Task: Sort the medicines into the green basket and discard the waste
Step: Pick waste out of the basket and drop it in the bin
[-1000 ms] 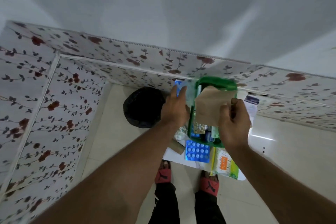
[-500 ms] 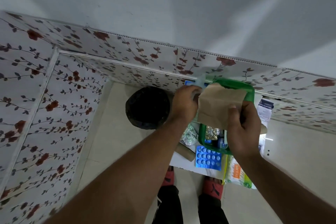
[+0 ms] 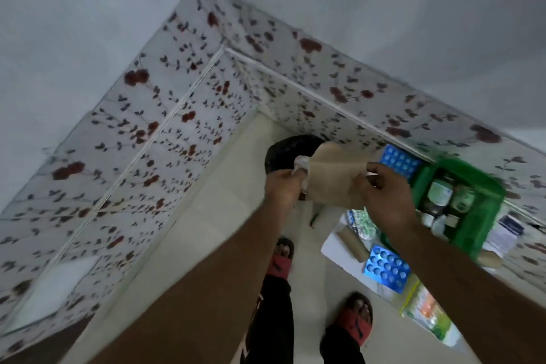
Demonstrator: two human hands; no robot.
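Observation:
Both hands hold a brown paper bag (image 3: 332, 174) in the air, right over a black bin (image 3: 291, 151) on the floor. My left hand (image 3: 283, 189) pinches the bag's left edge along with a crumpled clear wrapper (image 3: 301, 164). My right hand (image 3: 387, 195) grips the bag's right edge. To the right, the green basket (image 3: 490, 227) stands on a small white table and holds several bottles and jars. Blue blister packs lie behind the basket (image 3: 400, 161) and in front of it (image 3: 387, 267).
On the white table (image 3: 339, 251) lie a cardboard tube (image 3: 353, 244), a foil strip (image 3: 365, 224), a clear pouch with an orange and green pack (image 3: 428, 313) and paper leaflets (image 3: 506, 232). Floral wall panels enclose the corner. My feet in red sandals (image 3: 353, 322) stand below.
The bag has moved left, away from over the green basket to above the black bin. My left hand now holds the bag's edge with the clear wrapper. The view has swung left.

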